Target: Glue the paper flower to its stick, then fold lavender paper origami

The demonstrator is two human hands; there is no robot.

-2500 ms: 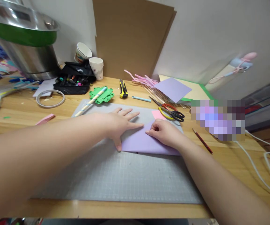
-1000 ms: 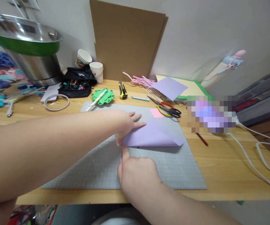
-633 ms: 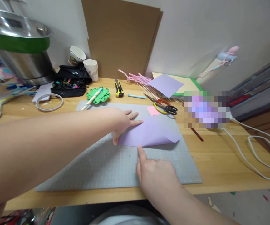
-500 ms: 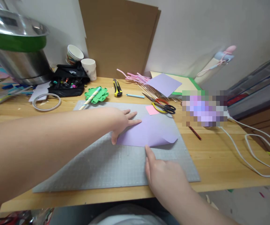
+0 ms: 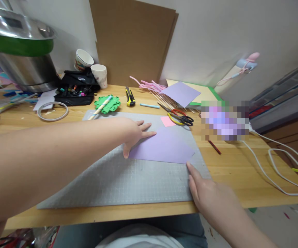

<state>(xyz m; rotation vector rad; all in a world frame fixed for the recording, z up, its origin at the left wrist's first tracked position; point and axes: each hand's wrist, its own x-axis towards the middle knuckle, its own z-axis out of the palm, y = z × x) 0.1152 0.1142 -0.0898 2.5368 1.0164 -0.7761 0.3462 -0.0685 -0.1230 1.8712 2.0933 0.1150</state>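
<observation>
A purple sheet of paper [image 5: 164, 148] lies flat on the grey cutting mat [image 5: 117, 186]. Its near edge looks like a fold. My left hand [image 5: 137, 132] reaches across from the left with fingers spread, pressing the left part of the sheet to the mat. At the sheet's near right corner, the outstretched index fingertip of my right hand [image 5: 211, 193] touches the edge, while its other fingers are curled under and partly hidden. A small pink paper square [image 5: 167, 121] rests just beyond the sheet, beside the scissors [image 5: 185, 119].
Along the back lie a green paper piece [image 5: 109, 105], a yellow utility knife [image 5: 130, 97], a light blue stick [image 5: 149, 106] and another purple sheet [image 5: 182, 93]. A black pencil case [image 5: 73, 100] and paper cups [image 5: 99, 74] stand left. A white cable [image 5: 257, 172] loops on the right.
My right hand has slid rightward along the near edge to the corner. The sheet's right end, curled up before, now lies flat. My left hand has stayed in place.
</observation>
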